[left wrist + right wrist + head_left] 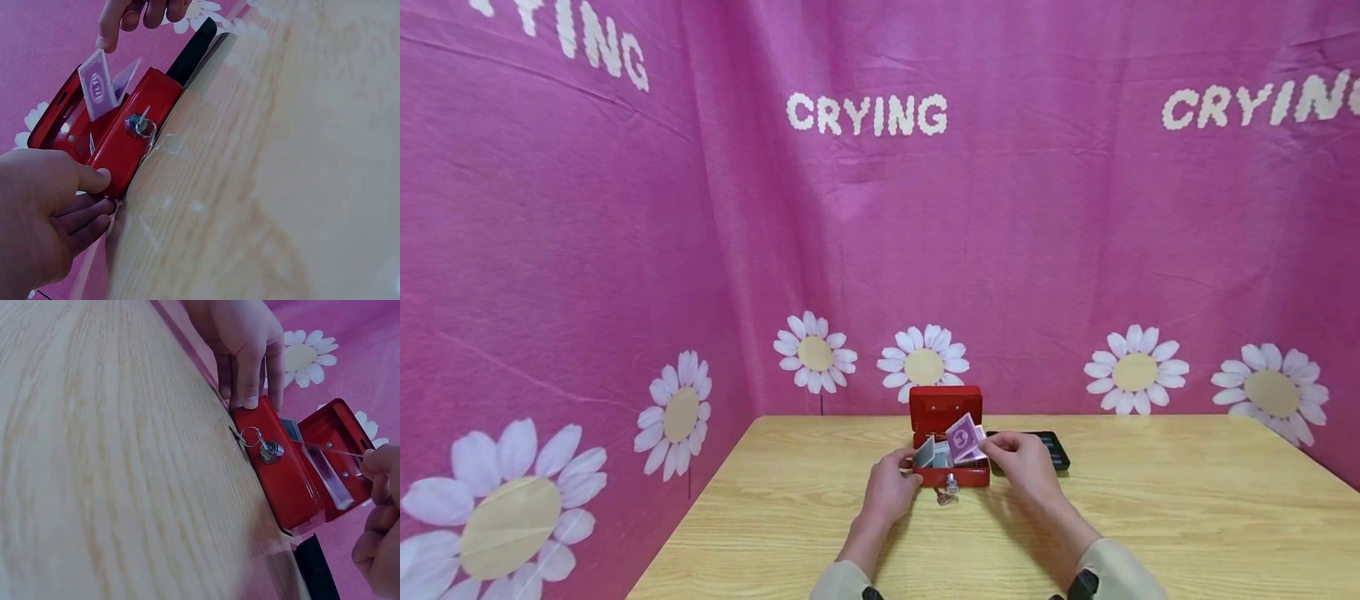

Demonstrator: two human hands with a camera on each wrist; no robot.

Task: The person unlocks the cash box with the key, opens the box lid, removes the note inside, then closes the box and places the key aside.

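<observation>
A small red cash box [953, 477] stands on the table with its lid [945, 407] raised at the back. My left hand [890, 487] grips the box's left end, thumb on the front face and fingers round the side. Between thumb and fingers, my right hand [1021, 464] pinches a purple banknote [962, 437] by its edge, over the right part of the box. The note is folded into a V in the left wrist view. Greyish notes [927, 452] lean inside the left part. Keys on a ring [145, 127] hang from the front lock [272, 451].
Right of the box lies a black compartment tray [1054, 450], partly behind my right hand. The wooden table [790, 508] reaches back to a pink curtain [1000, 250] printed with daisies and white lettering; another curtain side runs along the left.
</observation>
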